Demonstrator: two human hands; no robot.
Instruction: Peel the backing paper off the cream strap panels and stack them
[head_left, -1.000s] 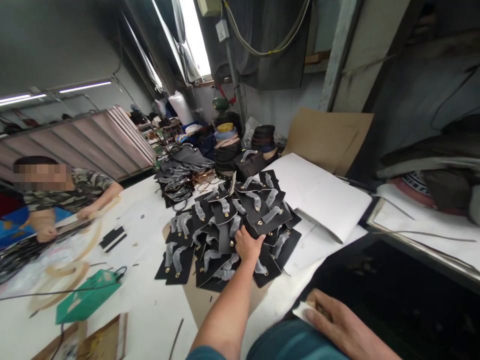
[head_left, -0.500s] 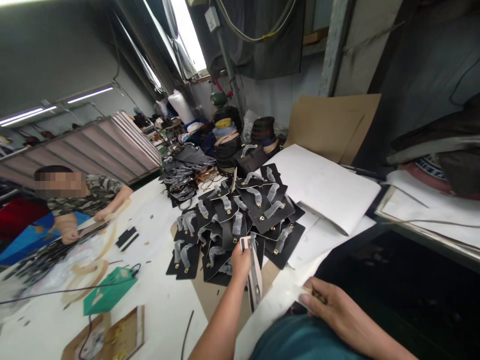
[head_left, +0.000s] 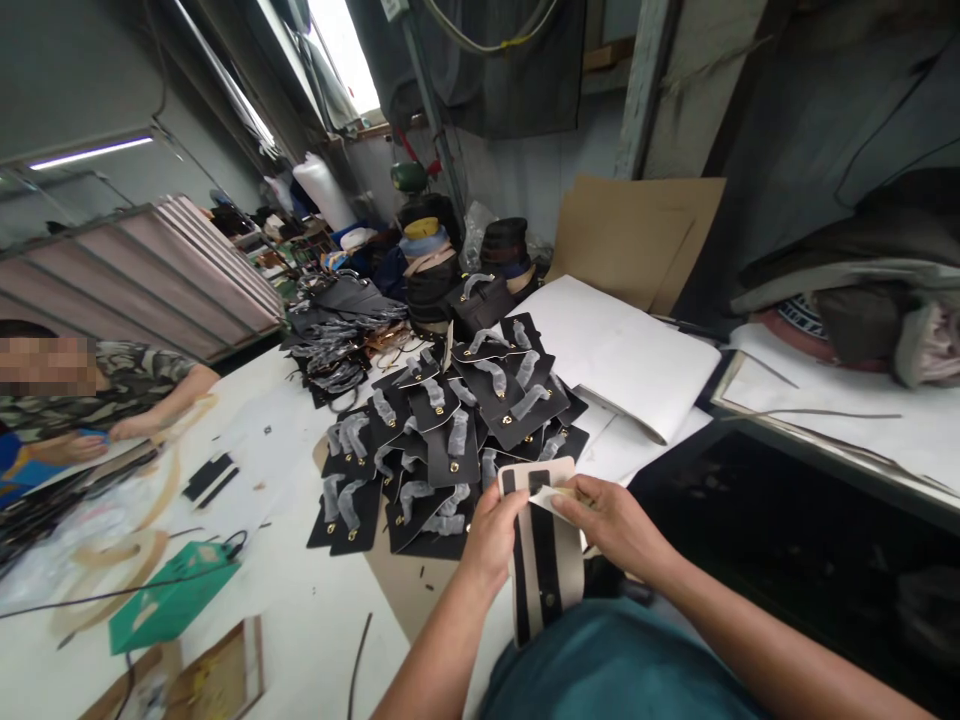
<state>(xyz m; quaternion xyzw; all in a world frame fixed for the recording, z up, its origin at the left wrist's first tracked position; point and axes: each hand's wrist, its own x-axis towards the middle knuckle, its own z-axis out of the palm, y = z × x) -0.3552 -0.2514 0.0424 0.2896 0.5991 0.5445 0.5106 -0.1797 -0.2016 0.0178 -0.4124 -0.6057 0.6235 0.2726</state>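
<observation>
My left hand (head_left: pixel 495 535) is closed on the left edge of a beige leather panel (head_left: pixel 568 580) with black strips along it and a small round metal fitting low down. The panel's beige face is turned up towards me, above my lap. At its upper part, my right hand (head_left: pixel 611 515) pinches a small pale, pointed piece (head_left: pixel 549 497), whose tip lies over the panel by my left thumb. What that piece is, I cannot make out. Just beyond my hands lies a pile of black leather panels (head_left: pixel 442 450) carrying plastic-wrapped handles and gold-coloured fittings.
White sheets (head_left: pixel 622 335) lie right of the pile, with brown board (head_left: pixel 637 240) leaning behind. On the left are a green box (head_left: pixel 169 598) with a cable, an open carton (head_left: pixel 232 670) and tape rolls. Another person (head_left: pixel 150 390) works at the table's far left.
My right hand has come up from the right to the panel with the pale piece. The panel has turned from nearly edge-on to face me. The view has swung slightly right.
</observation>
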